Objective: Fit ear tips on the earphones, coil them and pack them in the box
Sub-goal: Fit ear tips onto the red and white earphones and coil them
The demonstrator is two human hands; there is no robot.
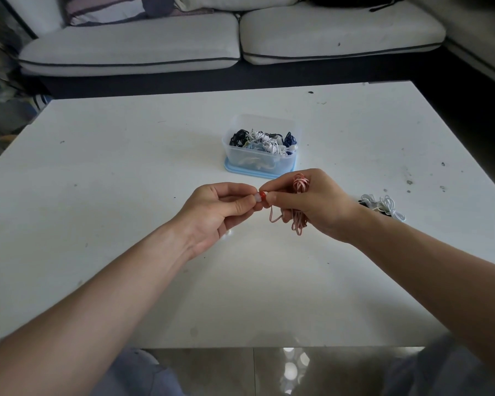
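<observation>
Hands meet above a white table [126, 195] as a person works on a pair of red earphones [300, 182]. Thumb and forefinger of the left hand [212, 212] pinch a pale ear tip [257, 198] against the red earbud [263, 195], itself pinched by the fingertips of the right hand [312, 204]. The other right fingers curl round the bundled cable [297, 224], whose loops hang below the palm. Beyond the hands, a clear plastic box [235, 158] on a blue lid [240, 170] holds coiled earphones [262, 140] in black, white and blue. More white and black earphones [383, 207] lie on the table beside the right wrist. A grey sofa [126, 52] stands behind.
</observation>
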